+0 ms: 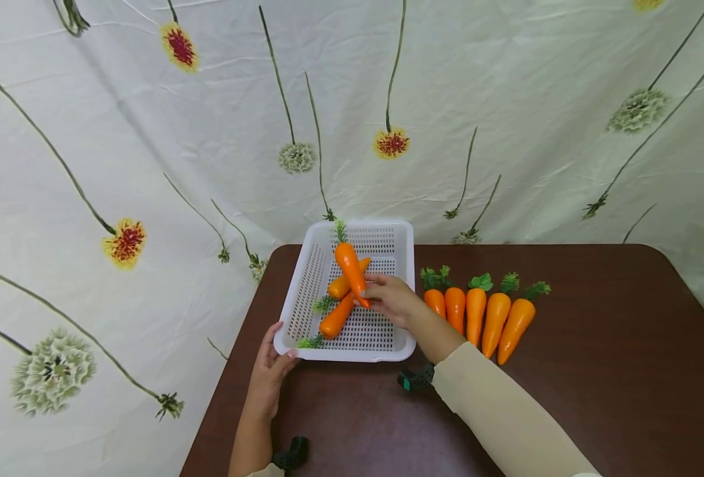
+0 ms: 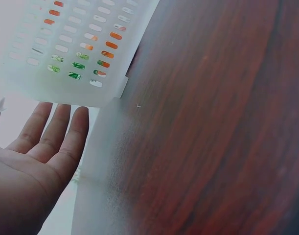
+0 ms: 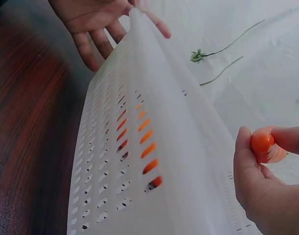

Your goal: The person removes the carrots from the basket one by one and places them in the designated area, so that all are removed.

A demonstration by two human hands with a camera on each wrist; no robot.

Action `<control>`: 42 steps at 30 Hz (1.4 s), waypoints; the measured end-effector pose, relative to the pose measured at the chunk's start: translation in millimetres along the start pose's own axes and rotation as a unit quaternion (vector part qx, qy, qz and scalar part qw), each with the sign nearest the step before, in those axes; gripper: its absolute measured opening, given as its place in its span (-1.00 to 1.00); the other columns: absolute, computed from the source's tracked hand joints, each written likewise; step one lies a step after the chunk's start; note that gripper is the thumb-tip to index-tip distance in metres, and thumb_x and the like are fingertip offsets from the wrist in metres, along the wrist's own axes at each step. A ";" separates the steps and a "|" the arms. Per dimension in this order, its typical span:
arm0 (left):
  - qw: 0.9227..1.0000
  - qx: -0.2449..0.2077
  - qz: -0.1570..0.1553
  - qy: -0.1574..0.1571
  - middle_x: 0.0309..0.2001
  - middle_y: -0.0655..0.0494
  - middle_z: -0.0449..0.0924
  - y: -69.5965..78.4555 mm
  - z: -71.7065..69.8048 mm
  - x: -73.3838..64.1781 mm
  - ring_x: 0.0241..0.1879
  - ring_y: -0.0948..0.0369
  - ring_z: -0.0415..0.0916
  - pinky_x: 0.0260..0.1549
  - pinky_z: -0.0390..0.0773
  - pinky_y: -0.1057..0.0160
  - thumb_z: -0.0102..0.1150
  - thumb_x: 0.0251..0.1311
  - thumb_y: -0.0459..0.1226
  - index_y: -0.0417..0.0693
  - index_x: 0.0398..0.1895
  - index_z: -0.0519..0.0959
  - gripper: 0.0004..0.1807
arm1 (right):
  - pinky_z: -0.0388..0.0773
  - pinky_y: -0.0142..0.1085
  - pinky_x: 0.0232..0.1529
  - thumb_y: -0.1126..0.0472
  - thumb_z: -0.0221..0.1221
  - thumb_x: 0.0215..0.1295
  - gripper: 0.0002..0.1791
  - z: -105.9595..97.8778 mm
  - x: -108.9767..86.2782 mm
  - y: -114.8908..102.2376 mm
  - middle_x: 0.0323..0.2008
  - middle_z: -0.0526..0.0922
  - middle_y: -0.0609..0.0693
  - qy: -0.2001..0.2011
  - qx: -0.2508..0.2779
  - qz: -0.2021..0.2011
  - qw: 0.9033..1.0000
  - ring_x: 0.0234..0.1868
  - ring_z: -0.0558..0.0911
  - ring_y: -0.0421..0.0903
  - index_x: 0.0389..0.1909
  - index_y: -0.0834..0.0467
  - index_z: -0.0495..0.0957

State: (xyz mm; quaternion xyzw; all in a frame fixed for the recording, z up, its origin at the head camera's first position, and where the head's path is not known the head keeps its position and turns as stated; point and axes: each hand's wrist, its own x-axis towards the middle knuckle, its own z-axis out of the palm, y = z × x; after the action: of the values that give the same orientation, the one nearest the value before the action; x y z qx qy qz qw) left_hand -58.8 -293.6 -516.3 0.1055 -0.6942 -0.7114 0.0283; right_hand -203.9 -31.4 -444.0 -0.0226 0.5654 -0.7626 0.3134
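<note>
A white perforated plastic basket (image 1: pixel 402 258) stands on the dark table, its near left corner held by my left hand (image 1: pixel 268 371). In the right wrist view, the left thumb lies over the rim and the fingers rest along the outer wall. My right hand (image 1: pixel 395 301) pinches an orange toy carrot (image 1: pixel 348 260) near its pointed end, above the basket, with the green top facing away. Two more carrots lie inside, one carrot (image 1: pixel 336 320) nearer and another carrot (image 1: pixel 338 287) partly hidden under the held one.
Several carrots (image 1: pixel 475 308) lie in a row to the basket's right, green tops pointing away, partly covered by the right forearm. The brown table (image 1: pixel 614 344) reaches a flower-printed white cloth (image 1: pixel 352 79) behind and at left. Dark wrist devices (image 1: pixel 292 454) sit on both wrists.
</note>
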 end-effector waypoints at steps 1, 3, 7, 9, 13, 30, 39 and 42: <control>1.000 0.000 0.001 0.000 0.47 -0.05 0.28 -0.2 0.1 0.1 0.09 0.28 0.58 0.07 0.59 0.37 0.12 0.41 -0.33 0.23 0.56 0.09 -0.27 | 0.37 0.04 0.41 0.42 0.06 0.42 -0.35 -0.5 -2.2 -1.1 0.36 0.41 0.30 -0.005 0.002 -0.003 1.000 0.11 0.65 0.04 0.51 0.26 0.19; 1.000 -0.002 0.002 0.002 0.47 -0.05 0.29 -1.0 0.0 0.5 0.09 0.27 0.59 0.07 0.60 0.36 0.12 0.41 -0.34 0.23 0.56 0.10 -0.27 | 0.37 0.02 0.40 0.42 0.06 0.42 -0.34 -1.9 -6.6 -3.0 0.38 0.39 0.30 -0.010 0.011 -0.005 1.000 0.11 0.65 0.02 0.52 0.25 0.18; 1.000 -0.008 0.005 0.001 0.46 -0.06 0.29 -1.8 0.6 0.8 0.09 0.27 0.59 0.05 0.60 0.37 0.12 0.41 -0.35 0.21 0.56 0.11 -0.27 | 0.39 0.02 0.38 0.46 0.06 0.38 -0.31 -5.5 -17.6 -6.7 0.41 0.36 0.30 -0.009 0.026 -0.011 1.000 0.06 0.66 -0.02 0.52 0.24 0.18; 1.000 -0.010 0.006 0.001 0.45 -0.06 0.29 -2.1 0.5 1.0 0.09 0.27 0.59 0.05 0.60 0.37 0.12 0.40 -0.36 0.20 0.56 0.11 -0.27 | 0.43 0.00 0.36 0.48 0.06 0.36 -0.31 -8.1 -23.5 -8.1 0.40 0.37 0.31 -0.009 0.028 -0.014 0.999 0.03 0.67 -0.04 0.51 0.23 0.20; 1.000 -0.012 0.010 0.003 0.44 -0.03 0.29 -2.2 0.1 1.9 0.08 0.27 0.59 0.04 0.61 0.36 0.11 0.41 -0.37 0.18 0.55 0.10 -0.27 | 0.58 -0.13 0.23 0.47 0.07 0.36 -0.31 -13.6 -35.3 -10.9 0.30 0.44 0.29 -0.018 0.026 -0.022 0.999 -0.03 0.69 -0.05 0.51 0.23 0.20; 1.000 -0.021 0.002 0.001 0.45 -0.03 0.26 -2.3 0.1 2.2 0.07 0.29 0.59 0.04 0.61 0.38 0.10 0.40 -0.37 0.17 0.55 0.09 -0.28 | 0.60 -0.10 0.20 0.51 0.04 0.36 -0.18 -53.3 -73.5 -10.6 0.22 0.43 0.12 -0.049 0.007 -0.061 0.997 0.00 0.71 -0.12 0.58 0.19 -0.05; 1.000 -0.016 -0.005 0.002 0.49 -0.03 0.24 0.3 0.1 1.7 0.13 0.23 0.56 0.05 0.60 0.38 0.10 0.41 -0.37 0.20 0.56 0.08 -0.26 | 0.66 -0.19 0.10 0.52 0.02 0.32 -0.16 -80.1 -90.8 -2.6 0.27 0.31 0.27 -0.011 0.008 -0.056 0.998 0.04 0.67 -0.03 0.56 0.24 -0.11; 1.000 -0.016 -0.008 0.003 0.48 -0.02 0.25 0.2 0.0 1.7 0.12 0.25 0.56 0.05 0.60 0.38 0.11 0.41 -0.37 0.21 0.56 0.08 -0.26 | 0.66 -0.22 0.09 0.50 0.03 0.35 -0.20 -87.7 -96.5 0.0 0.18 0.39 0.18 0.005 0.007 -0.059 0.998 -0.01 0.69 -0.08 0.54 0.26 -0.10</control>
State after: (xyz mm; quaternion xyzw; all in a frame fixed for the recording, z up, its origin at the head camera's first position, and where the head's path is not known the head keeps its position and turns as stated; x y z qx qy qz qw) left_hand -60.5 -293.9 -516.3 0.1126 -0.6817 -0.7224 0.0266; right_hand -160.6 91.6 -444.7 -0.0500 0.5595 -0.7837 0.2651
